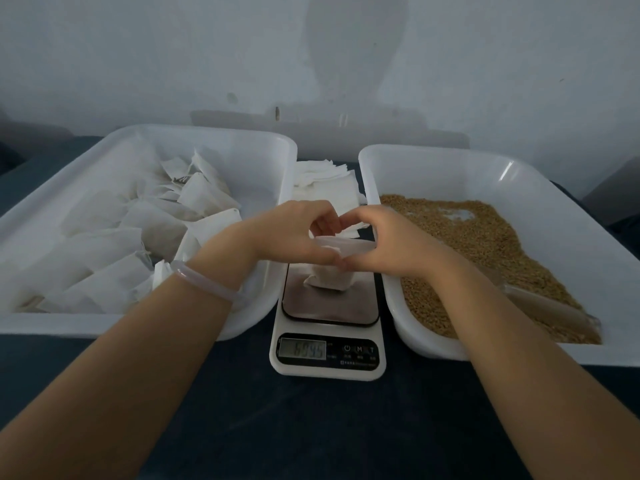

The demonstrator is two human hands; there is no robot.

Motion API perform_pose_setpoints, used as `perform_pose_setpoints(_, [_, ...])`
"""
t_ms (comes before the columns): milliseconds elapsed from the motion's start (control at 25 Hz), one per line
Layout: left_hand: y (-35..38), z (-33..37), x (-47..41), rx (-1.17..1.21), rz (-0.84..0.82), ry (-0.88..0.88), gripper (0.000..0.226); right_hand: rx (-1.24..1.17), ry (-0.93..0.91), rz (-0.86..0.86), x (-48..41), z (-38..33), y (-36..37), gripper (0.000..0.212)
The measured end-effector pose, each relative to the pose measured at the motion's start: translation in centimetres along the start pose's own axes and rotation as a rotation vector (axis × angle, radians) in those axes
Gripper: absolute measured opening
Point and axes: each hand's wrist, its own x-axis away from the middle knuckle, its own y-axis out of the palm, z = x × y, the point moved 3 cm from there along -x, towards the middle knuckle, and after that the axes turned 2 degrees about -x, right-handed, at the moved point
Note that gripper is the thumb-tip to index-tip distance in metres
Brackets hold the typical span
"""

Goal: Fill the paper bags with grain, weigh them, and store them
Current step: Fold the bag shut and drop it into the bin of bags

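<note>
Dark bench (311,427) under a pale, stained wall (173,64). At centre, on the plate of the scale (329,370): small paper bag (330,280), upright, long axis vertical, mouth stretched from 9 to 3 o'clock. Pinched at that mouth by both hands: left hand (287,233) at the 9 o'clock end, right hand (384,240) at the 3 o'clock end, fingers (322,220) curled over the top edge, with thumbs touching below. Directly beneath the fingers, so probably a straight lift to clear the plate. Blurred digits on the display, unreadable. Weighing or closing seemingly in hand, storing not yet done. At 9 o'clock, bag tray (138,329) heaped with filled bags (104,244), likely the store, with the left hand nearer. At 3 o'clock, grain tray (433,154) with grain (485,237) and a clear scoop (550,306) lying in it. At 12 o'clock, behind the scale, stack of flat empty bags (325,181).
</note>
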Motion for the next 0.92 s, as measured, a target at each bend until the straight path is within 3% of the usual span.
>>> perform_pose_setpoints(920, [-0.12,-0.01,0.15,0.034,0.017,0.031,0.034,-0.045,-0.002,0.033,-0.11,0.51,-0.29,0.047])
